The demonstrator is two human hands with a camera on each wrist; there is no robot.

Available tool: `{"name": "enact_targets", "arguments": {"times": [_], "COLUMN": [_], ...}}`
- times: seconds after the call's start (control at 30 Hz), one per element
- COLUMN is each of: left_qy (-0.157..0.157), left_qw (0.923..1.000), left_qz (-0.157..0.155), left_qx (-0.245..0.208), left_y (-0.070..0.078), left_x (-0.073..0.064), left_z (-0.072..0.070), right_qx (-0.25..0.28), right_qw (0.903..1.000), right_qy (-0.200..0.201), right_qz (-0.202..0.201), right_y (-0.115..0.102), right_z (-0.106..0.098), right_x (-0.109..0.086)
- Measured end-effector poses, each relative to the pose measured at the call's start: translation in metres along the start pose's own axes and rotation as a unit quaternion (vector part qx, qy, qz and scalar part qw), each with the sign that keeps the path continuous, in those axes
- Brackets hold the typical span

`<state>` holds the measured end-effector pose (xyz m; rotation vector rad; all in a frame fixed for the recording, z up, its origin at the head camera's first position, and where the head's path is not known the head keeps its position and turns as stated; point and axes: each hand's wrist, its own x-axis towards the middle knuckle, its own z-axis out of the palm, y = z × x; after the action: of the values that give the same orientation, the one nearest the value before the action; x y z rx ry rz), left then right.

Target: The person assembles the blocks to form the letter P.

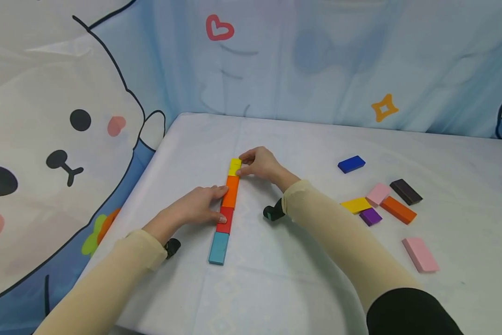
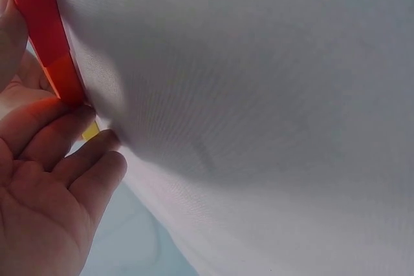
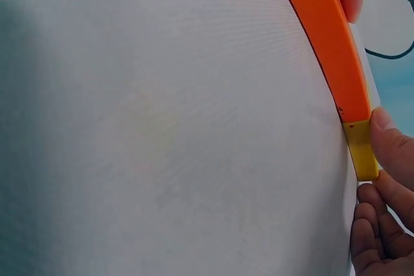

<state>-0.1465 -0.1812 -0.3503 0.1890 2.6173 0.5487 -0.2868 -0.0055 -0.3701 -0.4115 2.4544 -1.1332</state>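
The left hand (image 1: 194,205), fingers loose, touches the left orange block (image 1: 230,190) and red block (image 1: 227,221) while the right hand (image 1: 265,166) pinches the yellow block (image 1: 234,166) beyond, seemingly aligning it, gentle squaring likely needed next.

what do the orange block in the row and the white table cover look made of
Orange block: perhaps painted wood or plastic, smooth and seemingly satin, judging by its even colour and crisp edges. White table cover: probably woven fabric, matte, since fine thread-like lines show.
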Motion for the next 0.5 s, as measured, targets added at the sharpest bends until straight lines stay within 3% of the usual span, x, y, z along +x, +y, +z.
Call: {"name": "enact_targets", "arguments": {"times": [0.5], "left_qy": [-0.003], "left_qw": [1.0], "left_qz": [0.005], "left_qx": [-0.003], "left_y": [-0.0016], "left_x": [0.0001], "left_z": [-0.0009], "right_qx": [-0.023], "right_qw": [0.9996], "right_qy": [0.001], "right_qz": [-0.012], "right_y": [-0.0003], "right_z": [0.0026], "right_x": [-0.0002]}}
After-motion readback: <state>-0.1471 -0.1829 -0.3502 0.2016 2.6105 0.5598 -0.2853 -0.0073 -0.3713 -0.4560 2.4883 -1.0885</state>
